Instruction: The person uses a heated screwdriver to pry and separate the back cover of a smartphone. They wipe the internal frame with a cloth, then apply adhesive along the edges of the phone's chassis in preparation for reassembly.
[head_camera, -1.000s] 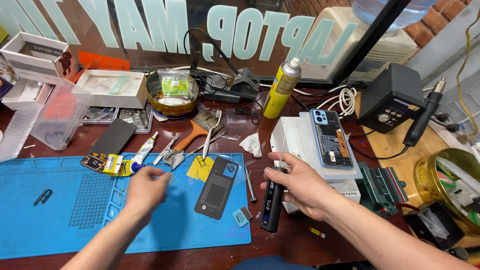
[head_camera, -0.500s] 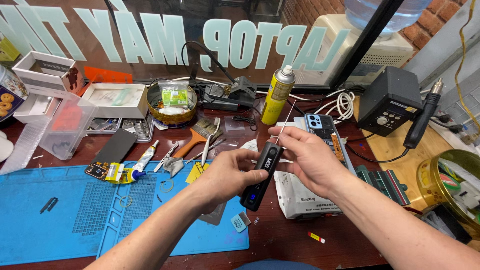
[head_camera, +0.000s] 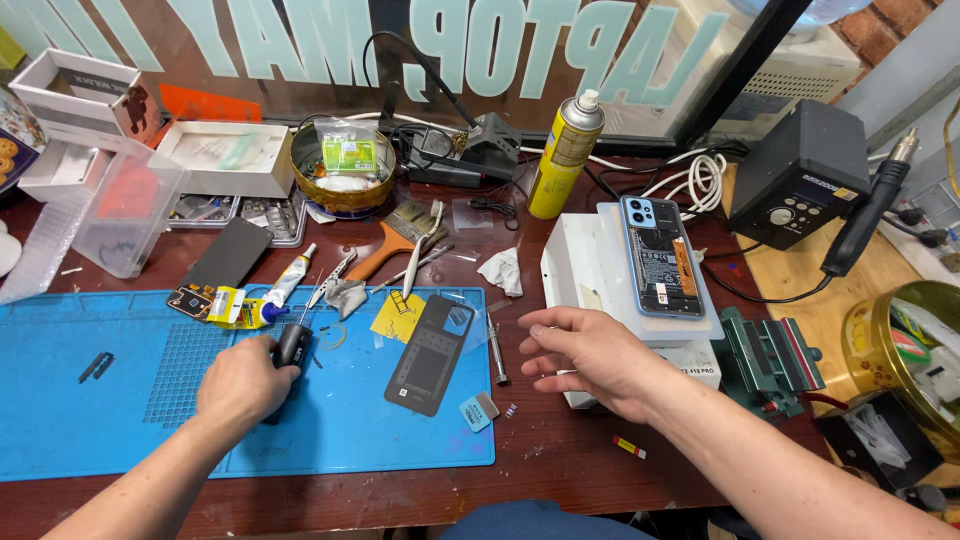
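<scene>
The left hand (head_camera: 240, 380) is closed round a black electric screwdriver (head_camera: 292, 345), pressing it down on the blue mat (head_camera: 120, 440), tip toward a small part I can't quite make out. The right hand (head_camera: 590, 355) hovers open and empty beside the dark phone back cover (head_camera: 430, 355). This looks like the screw-driving step; next needs steady aim.

blue mat (head_camera: 120, 420), yellow spray can (head_camera: 563, 160)
</scene>
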